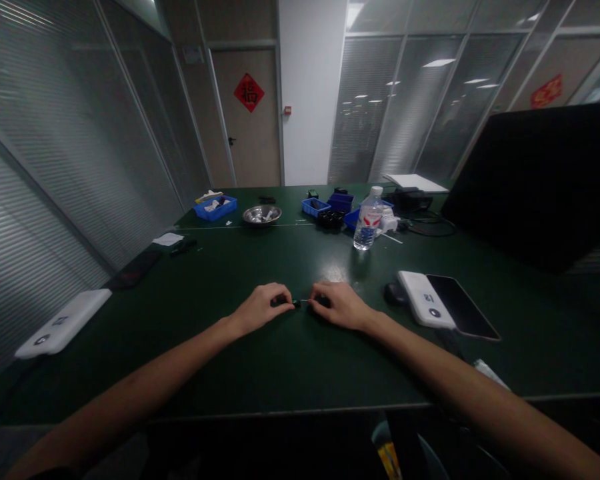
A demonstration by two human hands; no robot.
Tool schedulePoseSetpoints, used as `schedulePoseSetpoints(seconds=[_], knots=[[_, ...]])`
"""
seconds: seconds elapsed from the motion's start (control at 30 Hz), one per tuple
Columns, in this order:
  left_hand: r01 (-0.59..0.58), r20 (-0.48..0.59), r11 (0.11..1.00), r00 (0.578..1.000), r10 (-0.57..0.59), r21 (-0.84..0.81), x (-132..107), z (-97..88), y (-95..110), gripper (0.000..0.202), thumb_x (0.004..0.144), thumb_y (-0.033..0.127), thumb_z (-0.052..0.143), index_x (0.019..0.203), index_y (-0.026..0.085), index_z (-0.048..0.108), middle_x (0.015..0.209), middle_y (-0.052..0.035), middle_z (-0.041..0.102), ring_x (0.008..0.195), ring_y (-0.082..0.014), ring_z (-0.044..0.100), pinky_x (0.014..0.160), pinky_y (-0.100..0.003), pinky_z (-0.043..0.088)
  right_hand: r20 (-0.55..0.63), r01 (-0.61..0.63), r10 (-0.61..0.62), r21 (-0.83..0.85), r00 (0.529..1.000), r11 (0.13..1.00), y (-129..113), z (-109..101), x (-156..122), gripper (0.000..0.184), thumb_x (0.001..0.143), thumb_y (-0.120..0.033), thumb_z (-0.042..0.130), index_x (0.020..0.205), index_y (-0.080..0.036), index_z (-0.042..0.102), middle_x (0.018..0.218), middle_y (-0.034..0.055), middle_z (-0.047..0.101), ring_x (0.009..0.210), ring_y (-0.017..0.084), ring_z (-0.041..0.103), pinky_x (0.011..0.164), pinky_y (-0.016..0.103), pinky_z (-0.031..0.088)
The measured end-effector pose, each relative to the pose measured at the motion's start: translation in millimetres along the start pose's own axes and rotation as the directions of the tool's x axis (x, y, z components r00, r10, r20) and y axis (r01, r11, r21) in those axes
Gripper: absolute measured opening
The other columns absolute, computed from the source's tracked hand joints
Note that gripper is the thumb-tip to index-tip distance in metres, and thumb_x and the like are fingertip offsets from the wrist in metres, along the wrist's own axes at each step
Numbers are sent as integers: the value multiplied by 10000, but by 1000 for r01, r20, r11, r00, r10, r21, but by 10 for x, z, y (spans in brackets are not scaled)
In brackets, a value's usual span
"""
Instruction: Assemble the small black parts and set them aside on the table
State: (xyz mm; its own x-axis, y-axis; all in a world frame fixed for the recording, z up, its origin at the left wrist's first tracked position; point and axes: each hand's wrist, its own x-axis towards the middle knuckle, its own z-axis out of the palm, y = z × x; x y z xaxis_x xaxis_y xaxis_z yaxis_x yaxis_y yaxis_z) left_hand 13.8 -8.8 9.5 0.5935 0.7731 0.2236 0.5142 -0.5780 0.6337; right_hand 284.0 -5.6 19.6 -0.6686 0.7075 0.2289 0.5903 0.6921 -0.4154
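Low over the middle of the dark green table, my left hand pinches a small dark piece between thumb and fingertips. It is too small to tell its kind. My right hand faces it, fingers closed on a thin light-coloured strip or pin that points left toward the dark piece. The gap between the two hands is narrow. Whether the strip touches the dark piece cannot be made out.
A water bottle stands upright beyond my right hand. Blue trays and a metal bowl lie farther back. Right of my hand are a black mouse, a white device and a phone. A large black monitor rises at right.
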Motion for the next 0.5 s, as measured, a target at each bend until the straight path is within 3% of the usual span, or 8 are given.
schedulePoseSetpoints(seconds=[0.23, 0.5], knots=[[-30, -11, 999, 999, 30, 20, -7, 20, 21, 236, 935, 319, 667, 1152, 230, 694, 1080, -53, 696, 969, -205, 634, 824, -335, 506, 6, 8, -8, -14, 1000, 1000, -50, 16, 20, 96, 952, -264, 586, 994, -208, 653, 948, 24, 678, 796, 156, 616, 747, 268, 428], [-43, -4, 999, 999, 43, 6, -17, 18, -12, 229, 957, 292, 645, 1168, 240, 721, 1103, -47, 712, 959, -196, 648, 821, -330, 512, 18, 13, -13, -9, 1000, 1000, -79, -21, 21, 94, 957, -265, 583, 978, -209, 655, 956, 25, 673, 805, 156, 615, 749, 266, 433]])
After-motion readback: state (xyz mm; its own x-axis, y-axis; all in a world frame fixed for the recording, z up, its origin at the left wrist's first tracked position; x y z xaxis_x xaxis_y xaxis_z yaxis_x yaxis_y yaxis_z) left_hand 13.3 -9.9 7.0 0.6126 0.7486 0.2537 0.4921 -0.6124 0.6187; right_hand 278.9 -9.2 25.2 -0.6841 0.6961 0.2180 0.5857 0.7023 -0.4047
